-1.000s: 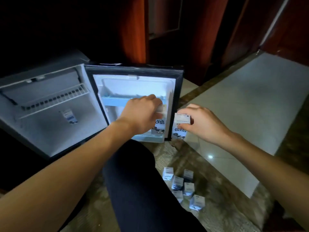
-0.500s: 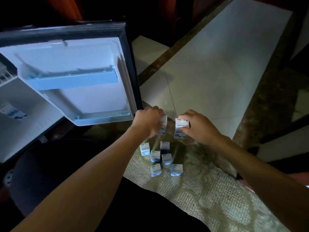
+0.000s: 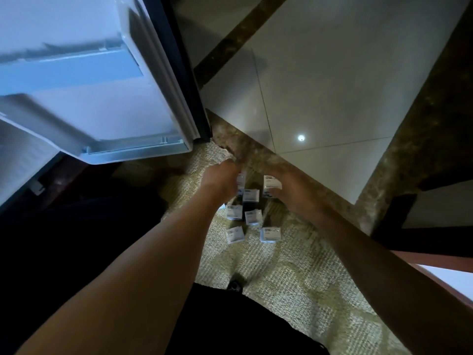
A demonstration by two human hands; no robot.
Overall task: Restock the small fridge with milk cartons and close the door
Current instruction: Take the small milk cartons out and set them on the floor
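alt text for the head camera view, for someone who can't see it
A person's left hand and right hand each grip a small milk carton, the left-hand carton and the right-hand carton, beside a cluster of loose cartons on a woven rug. The small fridge's open door fills the upper left; pale floor tiles lie to the right.

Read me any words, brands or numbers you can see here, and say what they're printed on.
Nothing can be read.
Right carton, held by the right hand: dark print on top, too blurred.
Left carton, held by the left hand: mostly hidden, unreadable.
Loose cartons on the rug: small top labels, too blurred.
Fridge door: no text visible.
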